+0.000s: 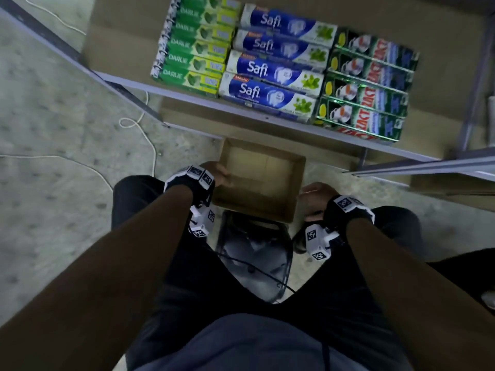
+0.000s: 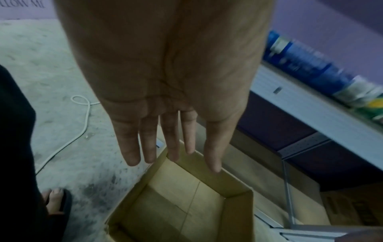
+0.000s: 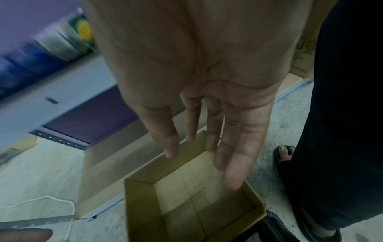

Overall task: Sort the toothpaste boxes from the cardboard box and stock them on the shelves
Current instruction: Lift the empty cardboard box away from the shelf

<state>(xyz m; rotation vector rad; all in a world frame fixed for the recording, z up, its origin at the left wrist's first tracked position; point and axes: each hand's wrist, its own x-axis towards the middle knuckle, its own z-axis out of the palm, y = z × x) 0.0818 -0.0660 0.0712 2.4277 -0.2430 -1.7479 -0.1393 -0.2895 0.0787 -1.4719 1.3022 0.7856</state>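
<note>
Green-yellow Darlie boxes (image 1: 192, 46), blue-white Safi boxes (image 1: 278, 62), dark green red-lettered boxes (image 1: 367, 87), and a plain brown cardboard box (image 1: 257, 180).

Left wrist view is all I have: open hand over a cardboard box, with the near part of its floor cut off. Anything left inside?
Observer: No. The head view shows the whole floor of the cardboard box, and it is bare.
Operator: Right hand?
Observer: The right hand is open with straight fingers, holds nothing, and is by the box's right rim.
Operator: Shelf?
Observer: The shelf holds three sorted rows: green Darlie boxes on the left, blue Safi boxes in the middle, dark green boxes on the right.
</note>
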